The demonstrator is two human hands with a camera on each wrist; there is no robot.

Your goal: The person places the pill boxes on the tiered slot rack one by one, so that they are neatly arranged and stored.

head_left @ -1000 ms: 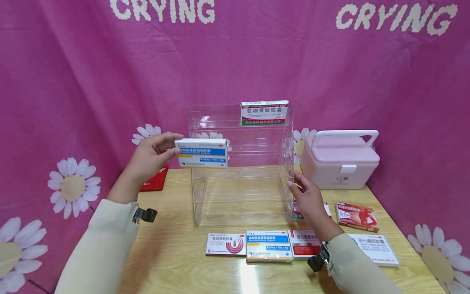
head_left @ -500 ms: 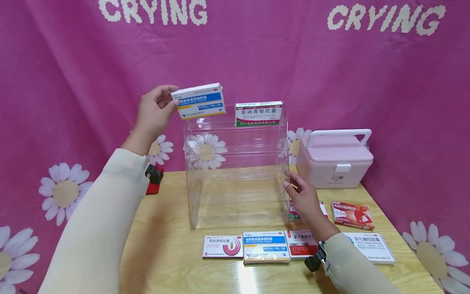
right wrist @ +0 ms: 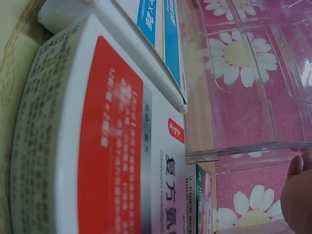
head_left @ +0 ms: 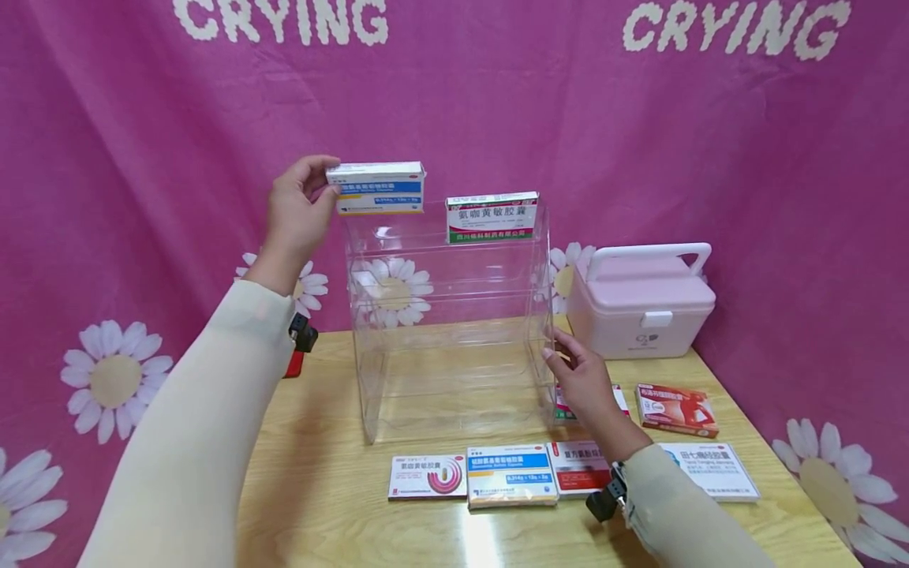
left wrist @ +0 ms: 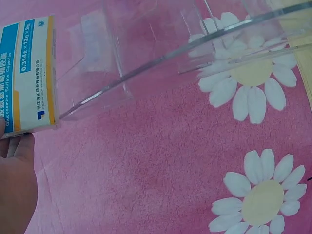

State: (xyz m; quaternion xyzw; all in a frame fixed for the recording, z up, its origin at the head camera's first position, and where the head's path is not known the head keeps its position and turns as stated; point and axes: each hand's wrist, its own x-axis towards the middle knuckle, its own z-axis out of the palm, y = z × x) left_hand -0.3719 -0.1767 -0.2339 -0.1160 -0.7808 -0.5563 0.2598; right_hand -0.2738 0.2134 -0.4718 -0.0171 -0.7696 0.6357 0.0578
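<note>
My left hand (head_left: pixel 301 209) pinches the left end of a white, blue and yellow medicine box (head_left: pixel 382 189). The box is level, at the top left of a clear acrylic display rack (head_left: pixel 443 335), and overlaps its top edge. In the left wrist view, the box's (left wrist: pixel 29 73) lower corner is right at the rack's edge (left wrist: pixel 161 58). My right hand (head_left: pixel 585 386) holds the rack's right side edge between thumb and fingers; only some fingers (right wrist: pixel 298 187) show in the right wrist view. Another medicine box (head_left: pixel 492 219), white, red and green, stands on the rack's top tier at the right.
Before the rack lie a pink-and-white box (head_left: pixel 428 477), a blue-and-white box (head_left: pixel 511 476), a red-and-white box (head_left: pixel 578 468) and a white box (head_left: pixel 713 471). A red box (head_left: pixel 678 410) lies right, near a pink medicine case (head_left: pixel 642 304). A pink curtain (head_left: pixel 454 95) hangs behind.
My left hand has raised the box from in front of the rack to its top left; the box tilted midway and is level again. My right hand has stayed at the rack's side.
</note>
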